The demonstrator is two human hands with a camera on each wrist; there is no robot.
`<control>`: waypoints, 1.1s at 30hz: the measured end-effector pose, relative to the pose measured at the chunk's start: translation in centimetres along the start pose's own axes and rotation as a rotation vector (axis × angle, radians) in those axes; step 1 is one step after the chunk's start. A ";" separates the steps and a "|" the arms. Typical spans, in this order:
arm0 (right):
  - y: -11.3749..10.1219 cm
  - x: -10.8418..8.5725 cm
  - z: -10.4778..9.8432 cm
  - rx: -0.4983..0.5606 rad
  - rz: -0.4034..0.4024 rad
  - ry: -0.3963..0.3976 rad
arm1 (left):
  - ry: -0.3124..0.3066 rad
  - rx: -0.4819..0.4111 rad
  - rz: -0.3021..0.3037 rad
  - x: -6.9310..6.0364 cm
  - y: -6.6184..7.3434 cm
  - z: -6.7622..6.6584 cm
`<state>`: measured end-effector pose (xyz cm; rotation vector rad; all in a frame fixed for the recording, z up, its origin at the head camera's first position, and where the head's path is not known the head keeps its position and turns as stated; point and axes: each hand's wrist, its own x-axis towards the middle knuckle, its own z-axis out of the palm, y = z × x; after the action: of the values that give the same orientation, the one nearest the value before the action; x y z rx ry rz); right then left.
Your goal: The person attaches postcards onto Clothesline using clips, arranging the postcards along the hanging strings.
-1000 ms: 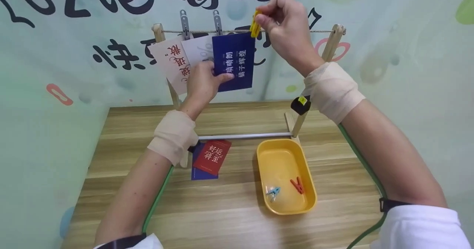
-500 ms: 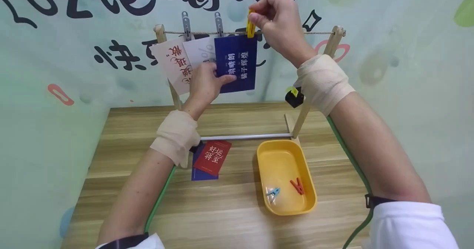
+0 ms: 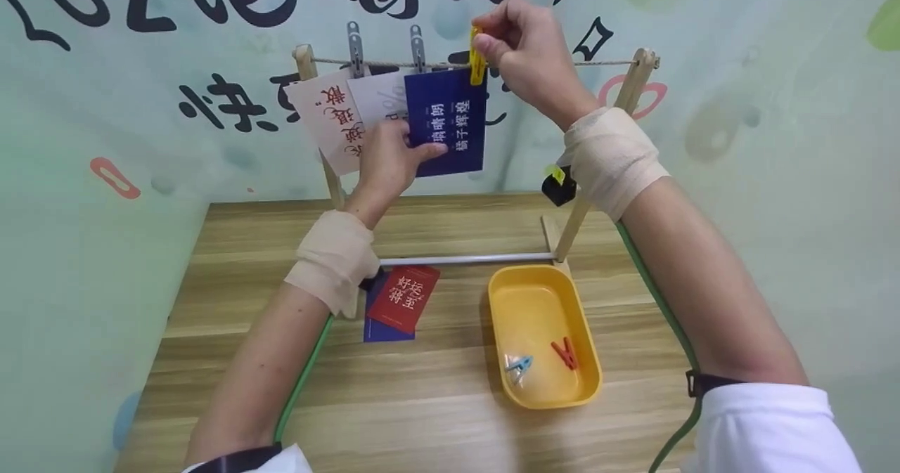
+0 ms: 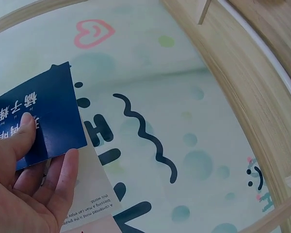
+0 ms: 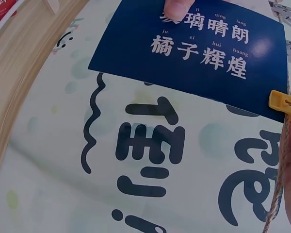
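My left hand [image 3: 389, 160] pinches a dark blue card [image 3: 457, 125] with white characters, thumb in front and fingers behind, just under the rope. At the card's upper right corner my right hand [image 3: 532, 55] pinches a yellow clothespin [image 3: 477, 58]. The right wrist view shows this clothespin [image 5: 283, 103] over the card's edge at the rope [image 5: 280, 182]. To the left, a pink-white card [image 3: 325, 118] and a white card [image 3: 373, 97] hang under two grey clothespins [image 3: 356, 51]. The left hand partly hides the white card.
Wooden posts [image 3: 633, 83] carry the rope, with a metal bar [image 3: 464, 258] low between them. On the table [image 3: 436, 396], a red card [image 3: 404, 299] overlaps another blue card [image 3: 387, 332]. A yellow tray [image 3: 496, 318] holds a blue clothespin [image 3: 520, 366] and a red clothespin [image 3: 564, 353].
My right hand has moved left, then down, bringing the yellow clothespin from beside the blue card's corner to over its top edge. My left hand has barely moved.
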<state>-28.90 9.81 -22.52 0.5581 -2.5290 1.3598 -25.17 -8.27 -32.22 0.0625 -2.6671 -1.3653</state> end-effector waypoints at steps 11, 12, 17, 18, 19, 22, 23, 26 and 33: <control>0.6 -0.3 0.2 -0.007 0.041 -0.035 | -0.031 -0.053 -0.021 -0.1 -0.4 0.6; 0.7 -0.4 0.1 -0.006 0.043 -0.036 | -0.028 -0.052 -0.020 -0.2 -0.4 0.6; 0.8 -0.7 -0.1 -0.019 0.000 -0.021 | 0.004 -0.036 -0.002 -0.2 -0.5 0.8; 0.8 -0.9 -0.1 -0.022 -0.007 -0.013 | 0.008 -0.042 -0.001 -0.3 -0.5 0.9; 0.8 -1.0 -0.1 -0.031 -0.019 -0.004 | 0.014 -0.043 0.000 -0.3 -0.5 0.9; 0.8 -1.6 0.1 -0.050 -0.054 0.032 | 0.028 -0.037 -0.005 -0.4 -0.7 1.0; 0.8 -1.8 0.2 -0.059 -0.067 0.047 | 0.032 -0.033 -0.003 -0.5 -0.8 1.0; 0.9 -2.7 0.4 -0.099 -0.118 0.083 | 0.040 -0.028 -0.004 -0.8 -0.9 1.1; 1.0 -5.4 0.2 -0.125 -0.226 0.166 | 0.105 -0.074 -0.032 -1.8 -0.6 1.0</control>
<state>-24.47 11.39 -25.32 0.6541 -2.3186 1.1128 -23.59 -7.64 -33.53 0.1640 -2.5387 -1.4269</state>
